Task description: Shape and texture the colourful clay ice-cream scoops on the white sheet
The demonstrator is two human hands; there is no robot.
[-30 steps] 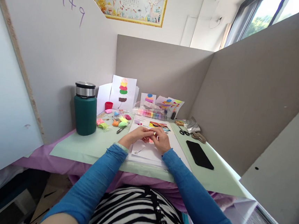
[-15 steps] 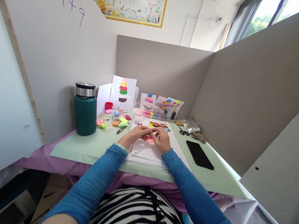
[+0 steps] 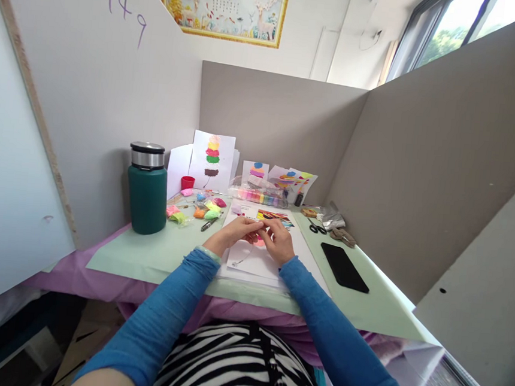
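Observation:
My left hand [image 3: 238, 232] and my right hand [image 3: 278, 240] meet above white paper [image 3: 251, 264] on the table. Their fingertips are pinched together, touching at the middle. Whatever small piece sits between the fingers is too hidden to name. Beneath the hands, a pink patch [image 3: 260, 241] and a thin drawn line show on the paper. Just behind the fingers lies a picture with bold coloured stripes [image 3: 276, 217]. To the left are small bags of coloured clay-like lumps [image 3: 212, 214] and a dark pen [image 3: 210, 223].
A green bottle [image 3: 147, 192] stands at left, with a red cup [image 3: 187, 182] behind it. Painted cards [image 3: 211, 177] lean at the back near a colourful pack [image 3: 259, 195]. Scissors [image 3: 316, 227] and a black phone [image 3: 344, 267] lie at right. Grey partitions [image 3: 282, 117] enclose the table.
Almost nothing differs. The fingertips have shifted very slightly against each other, while both arms and the things on the table stay in place.

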